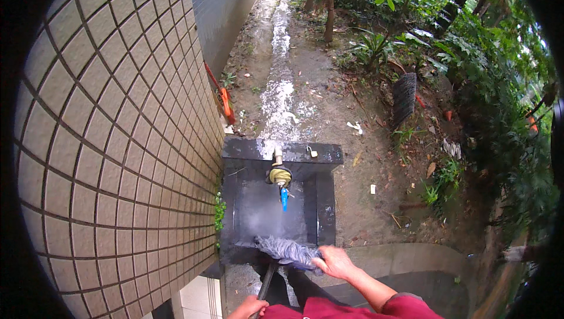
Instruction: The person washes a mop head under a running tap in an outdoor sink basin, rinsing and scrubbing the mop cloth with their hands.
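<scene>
My left hand (pixel 252 306), at the bottom of the view, is closed around the dark pole (pixel 266 281) of a mop. Grey, stringy strands form the mop head (pixel 284 250), which lies across the near rim of a dark tiled basin (pixel 326 226). My right hand (pixel 335 262) grips the strands at their right end. Beyond the mop head, a tap (pixel 279 176) with a blue lever handle (pixel 284 199) sticks out over the basin from its far wall. Cloudy water or spray blurs the basin floor, so its depth is hard to tell.
A padlock (pixel 312 151) rests on the basin's far ledge. Close on the left rises a tiled wall (pixel 132 142), with an orange-red tool (pixel 226 106) leaning farther along. A broom head (pixel 404 98) stands among plants at right. Wet ground (pixel 282 76) stretches behind the basin.
</scene>
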Demonstrator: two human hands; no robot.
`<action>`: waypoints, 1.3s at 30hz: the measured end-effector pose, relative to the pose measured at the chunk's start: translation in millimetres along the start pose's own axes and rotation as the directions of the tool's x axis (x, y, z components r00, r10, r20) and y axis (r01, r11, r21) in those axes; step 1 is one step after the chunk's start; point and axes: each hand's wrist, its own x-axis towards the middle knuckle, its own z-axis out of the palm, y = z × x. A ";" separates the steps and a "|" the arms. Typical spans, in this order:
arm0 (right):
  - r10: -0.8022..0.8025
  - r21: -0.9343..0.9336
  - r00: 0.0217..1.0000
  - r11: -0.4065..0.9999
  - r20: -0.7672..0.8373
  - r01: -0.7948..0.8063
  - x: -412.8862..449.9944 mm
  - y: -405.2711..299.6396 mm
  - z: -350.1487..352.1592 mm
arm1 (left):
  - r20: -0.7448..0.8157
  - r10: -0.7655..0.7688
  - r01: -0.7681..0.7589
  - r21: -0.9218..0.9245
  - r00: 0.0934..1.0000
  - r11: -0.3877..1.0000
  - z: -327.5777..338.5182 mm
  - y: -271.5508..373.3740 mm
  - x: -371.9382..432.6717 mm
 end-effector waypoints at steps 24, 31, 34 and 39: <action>0.491 0.664 0.867 0.677 -0.087 -0.317 46.7 52.0 6.9 | 0.050 -0.016 0.003 0.243 0.999 0.970 -11.2 55.2 6.7; 0.648 0.922 0.759 0.249 0.069 -0.296 -3.0 104.5 -30.5 | 0.132 0.014 -0.041 0.201 0.991 0.979 7.8 59.6 -18.6; 0.545 0.768 0.835 0.501 0.077 -0.398 16.8 105.7 15.5 | 0.040 0.001 -0.007 0.167 0.999 0.986 -6.0 59.0 -9.7; 0.081 0.175 0.993 0.982 -0.085 -0.065 37.3 -13.8 62.1 | -0.137 0.018 0.022 0.285 0.990 0.958 -22.0 71.6 -20.2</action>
